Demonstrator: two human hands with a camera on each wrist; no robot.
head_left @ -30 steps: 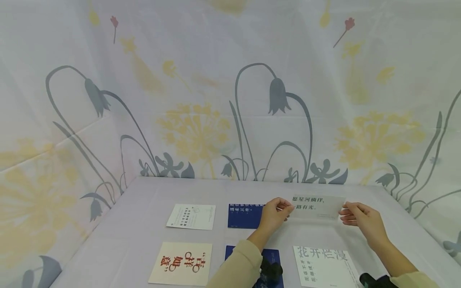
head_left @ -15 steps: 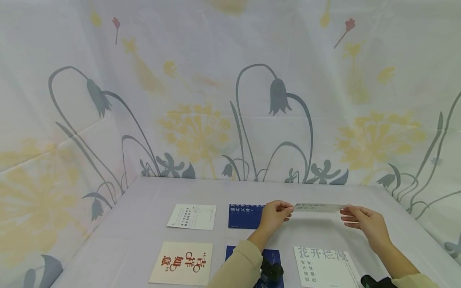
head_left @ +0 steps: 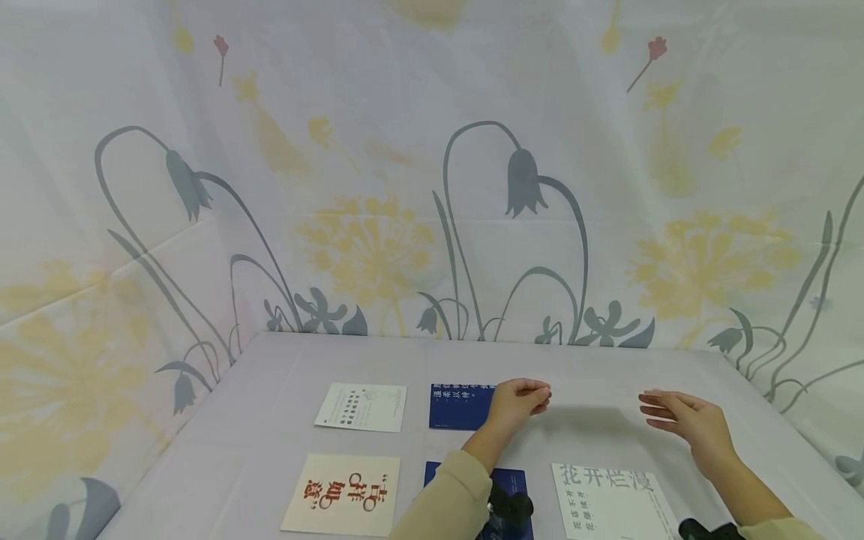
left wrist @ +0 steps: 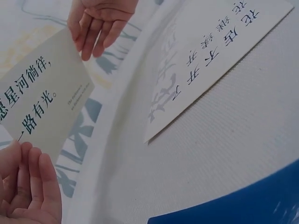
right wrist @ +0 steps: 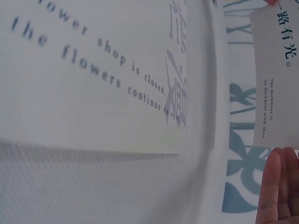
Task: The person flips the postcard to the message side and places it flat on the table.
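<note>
My left hand (head_left: 516, 409) and right hand (head_left: 695, 431) are raised over the right half of the table, facing each other. Between them they pinch a pale green-grey postcard (left wrist: 58, 88) by its opposite ends, with dark Chinese characters and small English print. The head view has the card edge-on, so it barely shows there; both wrist views show its printed face. Beneath the hands, nearer the front, lies a white card with large grey characters (head_left: 610, 499). A dark blue card (head_left: 459, 409) lies left of my left hand, which covers its right end.
A white card with small print (head_left: 361, 407) lies at the back left of the white tabletop (head_left: 223, 450). In front of it is a cream card with red characters (head_left: 340, 495). My left sleeve partly hides another blue card (head_left: 511, 481). A flower-printed cloth (head_left: 378, 112) hangs behind.
The held postcard has tipped from showing its printed face to edge-on in the head view. Both hands have sunk slightly in the picture; the cards on the table have not moved.
</note>
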